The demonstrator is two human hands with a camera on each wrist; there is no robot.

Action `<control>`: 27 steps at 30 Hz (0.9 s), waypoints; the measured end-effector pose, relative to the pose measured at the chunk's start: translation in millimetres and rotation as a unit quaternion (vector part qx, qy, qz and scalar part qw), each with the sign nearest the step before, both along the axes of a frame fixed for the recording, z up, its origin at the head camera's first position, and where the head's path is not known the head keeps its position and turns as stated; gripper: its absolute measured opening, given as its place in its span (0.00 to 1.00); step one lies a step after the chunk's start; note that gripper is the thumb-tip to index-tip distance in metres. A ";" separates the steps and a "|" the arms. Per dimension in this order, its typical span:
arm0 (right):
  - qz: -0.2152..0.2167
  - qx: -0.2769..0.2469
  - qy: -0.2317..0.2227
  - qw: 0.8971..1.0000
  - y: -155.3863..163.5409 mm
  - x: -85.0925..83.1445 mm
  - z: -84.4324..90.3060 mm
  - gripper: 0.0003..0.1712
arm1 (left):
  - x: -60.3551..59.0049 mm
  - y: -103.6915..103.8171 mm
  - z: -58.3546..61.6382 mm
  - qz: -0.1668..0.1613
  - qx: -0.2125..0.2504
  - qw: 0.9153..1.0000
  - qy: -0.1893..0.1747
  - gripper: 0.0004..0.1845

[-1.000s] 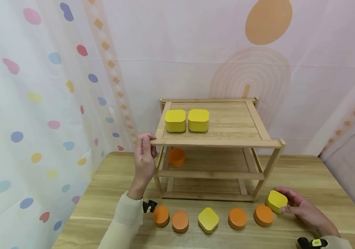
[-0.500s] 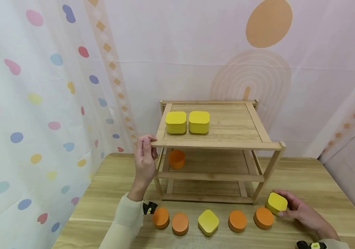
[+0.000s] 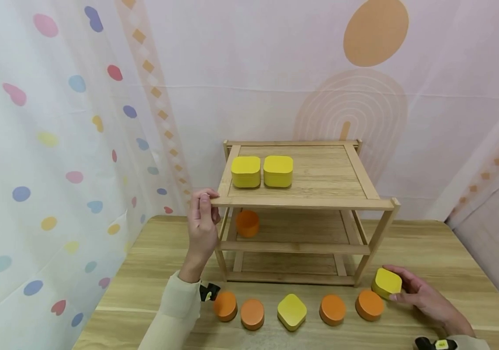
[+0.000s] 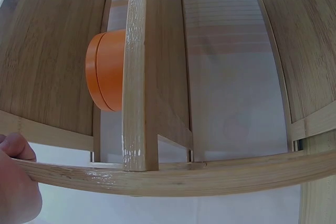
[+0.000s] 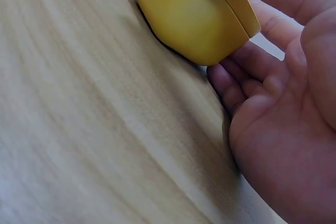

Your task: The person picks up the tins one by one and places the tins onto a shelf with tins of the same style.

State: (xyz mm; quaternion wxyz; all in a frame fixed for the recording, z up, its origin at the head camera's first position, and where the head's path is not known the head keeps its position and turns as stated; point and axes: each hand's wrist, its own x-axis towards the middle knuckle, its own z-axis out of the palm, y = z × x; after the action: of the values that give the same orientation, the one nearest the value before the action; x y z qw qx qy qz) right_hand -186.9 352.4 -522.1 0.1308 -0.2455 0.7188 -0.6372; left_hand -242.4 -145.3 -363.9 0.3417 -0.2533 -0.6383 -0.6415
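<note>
My left hand [image 3: 203, 221] grips the front left corner of the wooden shelf rack [image 3: 302, 201], thumb in front of the top rail. At the right, my right hand [image 3: 429, 296] holds a yellow rounded-square tin [image 3: 387, 282] between thumb and fingers. In the right wrist view this yellow tin [image 5: 189, 19] shows a lid seam, and its lower edge is at the tabletop. Two more yellow tins [image 3: 246, 171] sit side by side on the rack's top left. A round orange tin [image 4: 109, 69] stands on the middle level at the left.
On the wooden table [image 3: 144, 272], a row runs before the rack: orange round tins [image 3: 252, 313] at both sides and a yellow tin [image 3: 292, 312] turned cornerwise in the middle. One orange tin [image 3: 369, 305] is close beside the held one. A patterned curtain [image 3: 267, 63] hangs behind.
The view shifts slightly. Both hands stay where they are, the left on the rack's corner and the right at the yellow tin.
</note>
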 end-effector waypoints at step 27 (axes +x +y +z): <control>-0.105 0.039 -0.014 0.994 -7.3 6.3 -0.7 0.36 | 3.7 -8.8 13.5 0.007 -0.034 0.995 -0.092 0.15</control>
State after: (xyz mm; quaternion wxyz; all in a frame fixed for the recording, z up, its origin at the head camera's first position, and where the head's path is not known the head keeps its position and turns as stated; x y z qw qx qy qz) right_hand -180.6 345.1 -522.8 0.0829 -0.1547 0.7630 -0.6221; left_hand -238.7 -154.1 -350.4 0.2773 -0.1997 -0.6904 -0.6377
